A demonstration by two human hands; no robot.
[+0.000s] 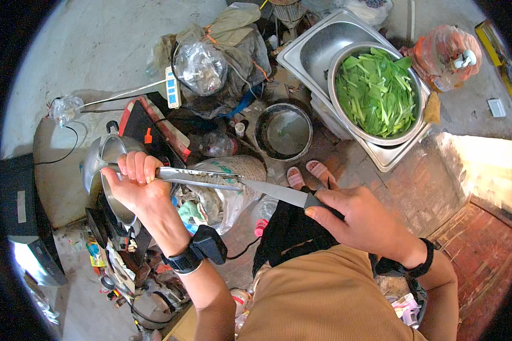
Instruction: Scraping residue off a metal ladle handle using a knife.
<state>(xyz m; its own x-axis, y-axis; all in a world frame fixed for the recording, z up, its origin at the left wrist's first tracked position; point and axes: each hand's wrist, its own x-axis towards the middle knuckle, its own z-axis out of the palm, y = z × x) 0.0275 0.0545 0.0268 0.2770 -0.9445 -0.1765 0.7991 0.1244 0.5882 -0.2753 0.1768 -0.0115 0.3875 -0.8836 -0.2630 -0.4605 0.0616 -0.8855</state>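
Observation:
My left hand (pixel 141 183) is closed around long steel kitchen utensils (pixel 196 174). Two narrow metal ends stick out to its right, and a broad curved steel part, perhaps a ladle or turner head, shows at its left. In my right hand (pixel 354 213) is a knife (pixel 277 192) with a dark handle. Its blade points left, and the tip meets or overlaps the utensils' right ends; actual contact cannot be told. A steel pot (pixel 119 209) lies partly hidden behind my left hand. Cut leafy greens (pixel 375 89) fill a steel basin (pixel 335 100) at the upper right.
The greens' basin rests on a steel sink (pixel 296 51). A round metal basin (pixel 283 132) with liquid stands on the floor near my feet. Beside it are a woven sack (pixel 243 166) and plastic bottles. A power strip (pixel 173 87) with cords is at the upper left.

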